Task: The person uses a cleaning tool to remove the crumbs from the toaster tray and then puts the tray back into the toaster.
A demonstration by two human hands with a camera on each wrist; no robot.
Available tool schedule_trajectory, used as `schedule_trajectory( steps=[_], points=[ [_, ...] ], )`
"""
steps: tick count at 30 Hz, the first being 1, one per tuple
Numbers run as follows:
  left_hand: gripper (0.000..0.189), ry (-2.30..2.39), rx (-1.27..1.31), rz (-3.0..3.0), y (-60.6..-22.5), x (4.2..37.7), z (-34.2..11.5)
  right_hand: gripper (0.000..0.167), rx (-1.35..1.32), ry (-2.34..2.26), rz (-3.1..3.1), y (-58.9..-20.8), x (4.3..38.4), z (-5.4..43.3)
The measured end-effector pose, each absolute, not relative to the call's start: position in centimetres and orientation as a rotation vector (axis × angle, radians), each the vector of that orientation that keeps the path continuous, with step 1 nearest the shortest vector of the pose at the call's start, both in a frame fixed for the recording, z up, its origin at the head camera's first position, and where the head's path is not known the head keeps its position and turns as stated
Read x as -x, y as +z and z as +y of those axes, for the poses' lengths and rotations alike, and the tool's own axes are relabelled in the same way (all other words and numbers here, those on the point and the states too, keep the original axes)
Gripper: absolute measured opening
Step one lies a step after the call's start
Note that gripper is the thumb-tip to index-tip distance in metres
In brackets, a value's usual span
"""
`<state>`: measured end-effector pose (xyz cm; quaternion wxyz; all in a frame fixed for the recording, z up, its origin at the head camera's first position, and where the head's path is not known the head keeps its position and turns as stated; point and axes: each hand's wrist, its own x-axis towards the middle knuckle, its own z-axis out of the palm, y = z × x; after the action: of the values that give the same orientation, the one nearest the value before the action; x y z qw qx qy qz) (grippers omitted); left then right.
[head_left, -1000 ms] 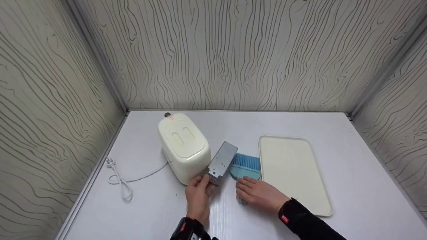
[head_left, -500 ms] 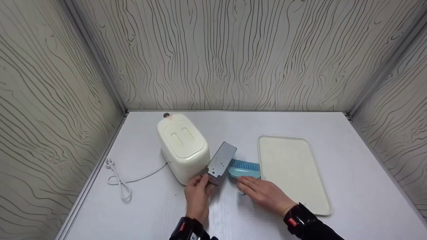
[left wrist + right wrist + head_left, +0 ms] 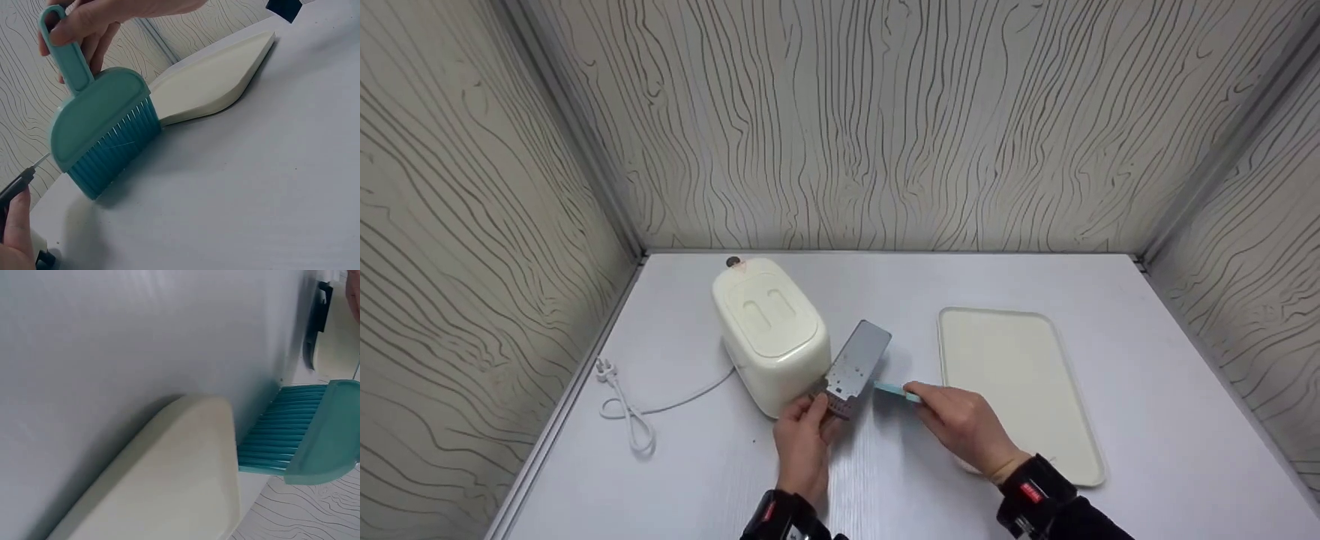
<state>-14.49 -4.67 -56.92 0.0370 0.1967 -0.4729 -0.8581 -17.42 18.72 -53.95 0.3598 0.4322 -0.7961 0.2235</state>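
My left hand [image 3: 801, 450] pinches the near, dark slotted end of a grey metal crumb tray [image 3: 858, 358], with small specks on its flat face. The tray slants beside the cream toaster [image 3: 771, 319], its near end close to the toaster's corner. My right hand [image 3: 969, 426] grips a teal hand brush [image 3: 98, 121] by its looped handle. In the left wrist view the brush's blue-green bristles [image 3: 115, 154] point down close over the table. From the head view the brush shows almost edge-on, just right of the crumb tray.
A cream rectangular tray [image 3: 1005, 360] with a low rim lies on the right, partly under my right forearm. The toaster's white cord and plug [image 3: 606, 370] lie at the left. Patterned walls [image 3: 855, 135] enclose the white table on the back and sides.
My right hand has turned the brush from lying face-up to edge-on, its fingers now curled round the handle. My left hand and the crumb tray stay nearly still.
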Motion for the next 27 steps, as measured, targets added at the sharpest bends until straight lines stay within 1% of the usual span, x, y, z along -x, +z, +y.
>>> schedule_trajectory(
  steps=[2, 4, 9, 15, 22, 27],
  points=[
    [0.029, -2.632, -0.603, -1.454, -56.9, 14.5, -4.7, 0.041, -1.078, 0.633, -2.081, -53.6, 17.7, 18.5],
    [0.029, -2.632, -0.600, -1.455, -56.9, 14.5, -4.7, 0.047, -1.025, 0.663, -2.115, -53.2, 18.0, 18.4],
    [0.028, -2.637, -0.594, -1.448, -57.0, 14.5, -4.8, 0.038, -0.901, 0.684, -2.201, -52.8, 18.8, 18.0],
    [0.027, -2.636, -0.594, -1.450, -56.9, 14.5, -4.7, 0.024, -0.847, 0.720, -2.267, -53.0, 19.4, 17.8],
    [0.028, -2.628, -0.587, -1.471, -56.8, 14.5, -4.7, 0.023, -0.810, 0.713, -2.290, -53.2, 20.3, 17.8],
    [0.028, -2.626, -0.602, -1.492, -57.0, 14.5, -4.7, 0.024, -0.844, 0.638, -2.285, -53.0, 21.2, 18.2]
  ],
)
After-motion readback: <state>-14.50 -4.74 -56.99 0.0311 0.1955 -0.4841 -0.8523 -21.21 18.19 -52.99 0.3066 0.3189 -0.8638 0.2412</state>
